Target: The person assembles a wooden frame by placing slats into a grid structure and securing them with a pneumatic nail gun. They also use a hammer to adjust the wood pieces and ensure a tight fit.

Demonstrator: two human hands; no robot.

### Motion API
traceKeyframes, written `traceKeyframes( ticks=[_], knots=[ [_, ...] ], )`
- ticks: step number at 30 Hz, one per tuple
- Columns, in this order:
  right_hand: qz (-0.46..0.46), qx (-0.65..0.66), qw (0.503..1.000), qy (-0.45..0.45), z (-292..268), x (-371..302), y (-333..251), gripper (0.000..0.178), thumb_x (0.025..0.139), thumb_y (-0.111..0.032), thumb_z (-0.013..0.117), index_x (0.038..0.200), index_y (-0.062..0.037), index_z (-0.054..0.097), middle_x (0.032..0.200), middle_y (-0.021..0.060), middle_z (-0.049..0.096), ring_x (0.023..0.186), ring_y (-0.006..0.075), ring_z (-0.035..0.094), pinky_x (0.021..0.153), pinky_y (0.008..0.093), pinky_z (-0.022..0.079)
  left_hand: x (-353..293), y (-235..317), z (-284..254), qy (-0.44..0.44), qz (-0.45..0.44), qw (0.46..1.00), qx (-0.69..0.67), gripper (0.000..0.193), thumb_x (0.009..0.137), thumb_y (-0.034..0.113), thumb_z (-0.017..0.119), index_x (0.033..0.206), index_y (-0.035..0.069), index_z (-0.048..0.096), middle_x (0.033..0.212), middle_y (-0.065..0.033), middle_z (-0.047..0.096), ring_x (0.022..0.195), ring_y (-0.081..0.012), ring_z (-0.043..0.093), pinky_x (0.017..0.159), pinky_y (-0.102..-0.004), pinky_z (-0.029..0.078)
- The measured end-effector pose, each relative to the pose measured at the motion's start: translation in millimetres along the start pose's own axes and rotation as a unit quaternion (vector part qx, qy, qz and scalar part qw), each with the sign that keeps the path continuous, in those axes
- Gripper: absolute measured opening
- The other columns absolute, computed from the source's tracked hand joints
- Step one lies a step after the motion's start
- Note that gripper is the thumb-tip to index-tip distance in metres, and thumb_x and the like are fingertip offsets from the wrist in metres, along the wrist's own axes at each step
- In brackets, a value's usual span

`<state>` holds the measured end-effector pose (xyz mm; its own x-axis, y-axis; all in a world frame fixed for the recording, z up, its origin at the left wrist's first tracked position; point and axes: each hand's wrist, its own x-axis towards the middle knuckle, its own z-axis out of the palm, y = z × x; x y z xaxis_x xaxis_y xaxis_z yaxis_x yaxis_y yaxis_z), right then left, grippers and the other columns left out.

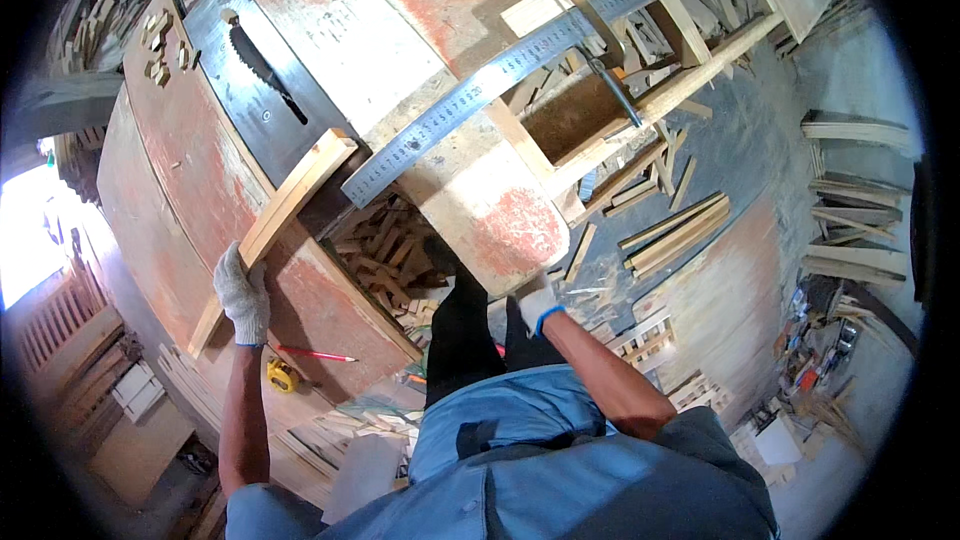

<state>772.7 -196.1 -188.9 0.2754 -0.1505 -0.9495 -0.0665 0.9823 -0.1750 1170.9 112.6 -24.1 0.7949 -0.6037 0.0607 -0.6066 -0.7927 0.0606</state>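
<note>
My left hand [242, 298], in a white knit glove, is closed around a pale wooden strip [298, 196]. The strip slants over the worn red-and-white saw table [205, 178], its far end near the steel plate [222, 38] of the table saw. A dark toothed saw blade [262, 70] stands in the plate's slot, beyond the strip. My right hand [538, 304], also gloved, is at the rounded near corner of a painted board [512, 232]; its fingers are mostly hidden. A long steel ruler [470, 92] lies across this board, with a metal clamp [590, 20] over it.
A red pencil [318, 354] and a yellow tape measure [283, 376] lie near my left wrist. Small wood blocks [160, 45] sit beyond the saw plate. Offcuts [385, 255] fill the opening before me. Wooden strips [680, 235] lie on the floor at right.
</note>
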Motion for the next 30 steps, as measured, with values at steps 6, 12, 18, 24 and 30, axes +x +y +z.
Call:
traceKeyframes(
  ticks=[6,12,18,24,30],
  knots=[
    [-0.034,0.178,0.98,-0.077,36.4,45.5,-33.6,0.026,0.101,-0.03,0.053,0.108,-0.009,0.065,0.105,0.0093,0.067,0.103,0.0319,0.065,0.085,0.0502,0.053,-0.6,-6.5,11.5,0.005,-0.013,1.0,0.013,0.059,0.087,0.016,0.075,0.141,0.006,0.054,0.13,-0.0174,0.062,0.122,-0.0392,0.057,0.107,-0.0495,0.043],
    [-0.058,0.187,0.977,-0.08,27.5,40.3,-42.5,0.028,0.103,-0.031,0.051,0.115,-0.0087,0.064,0.113,0.0104,0.066,0.107,0.0321,0.065,0.087,0.0506,0.054,3.4,0.5,7.6,0.012,0.014,1.0,0.008,0.057,0.087,0.016,0.075,0.14,0.006,0.055,0.127,-0.0185,0.062,0.12,-0.0402,0.057,0.105,-0.0505,0.043],
    [-0.066,0.189,0.976,-0.09,28.2,43.7,-43.1,0.032,0.105,-0.032,0.049,0.122,-0.0083,0.063,0.121,0.0116,0.065,0.111,0.0323,0.065,0.09,0.0511,0.055,4.5,10.6,3.7,0.04,0.016,0.999,-0.003,0.056,0.087,0.015,0.075,0.139,0.007,0.056,0.125,-0.0183,0.063,0.118,-0.0394,0.059,0.104,-0.0499,0.045],
    [-0.073,0.207,0.97,-0.109,50.8,45.2,-23.7,0.036,0.107,-0.032,0.047,0.129,-0.008,0.061,0.129,0.0128,0.064,0.116,0.0325,0.064,0.093,0.0516,0.056,3.1,5.0,9.7,0.048,0.024,0.999,0.007,0.058,0.087,0.017,0.076,0.141,0.009,0.055,0.127,-0.0169,0.064,0.119,-0.0388,0.06,0.105,-0.0495,0.045],
    [-0.107,0.246,0.958,-0.101,57.4,32.1,-45.2,0.04,0.109,-0.033,0.045,0.136,-0.0076,0.06,0.136,0.0139,0.063,0.12,0.0327,0.064,0.096,0.0521,0.057,1.6,2.2,11.1,0.045,0.019,0.999,0.004,0.058,0.089,0.02,0.075,0.142,0.009,0.054,0.129,-0.0159,0.064,0.12,-0.0372,0.06,0.105,-0.0488,0.045]
  ],
)
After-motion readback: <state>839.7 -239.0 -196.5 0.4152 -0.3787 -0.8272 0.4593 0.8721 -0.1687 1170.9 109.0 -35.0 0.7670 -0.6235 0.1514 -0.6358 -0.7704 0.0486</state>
